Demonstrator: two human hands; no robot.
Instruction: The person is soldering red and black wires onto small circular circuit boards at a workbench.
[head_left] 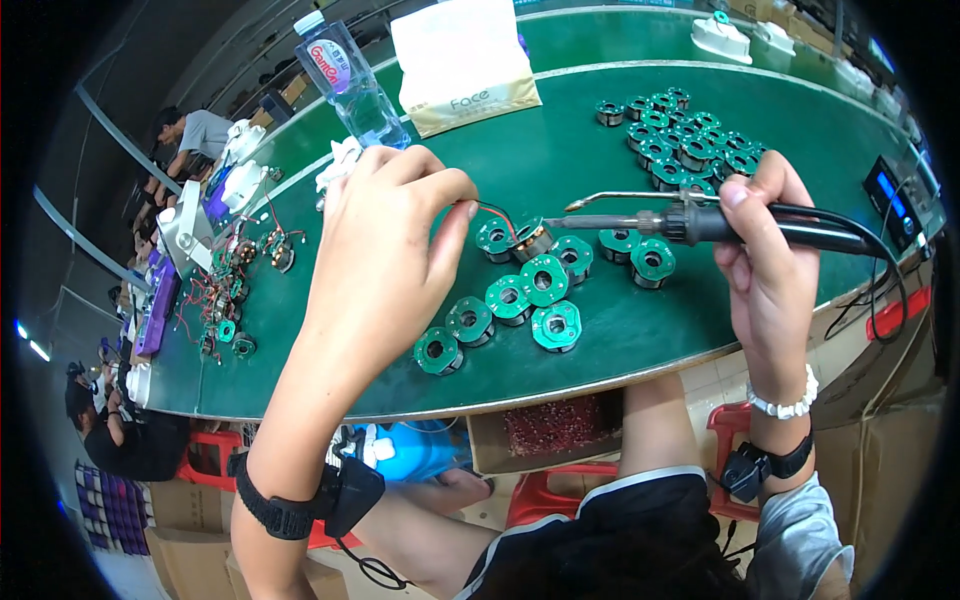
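Observation:
My left hand [385, 240] pinches thin red and black wires [496, 210] between thumb and forefinger. The wires run to a tilted motor stator [533, 243] with a green circuit board on top. My right hand [768, 250] is closed around a black soldering iron [705, 223], which has a thin metal tube along its upper side. The iron points left, its tip at the edge of the tilted stator; whether they touch I cannot tell. Several similar stators [508, 298] lie around and in front of it on the green table mat [640, 325].
More stators [695, 145] are grouped at the far right. Wired stators [225, 285] lie in a tangle on the left. A water bottle [352, 85] and a tissue pack [465, 65] stand at the back. The iron's cable leads toward a blue-lit box [893, 205]. Other people sit farther left.

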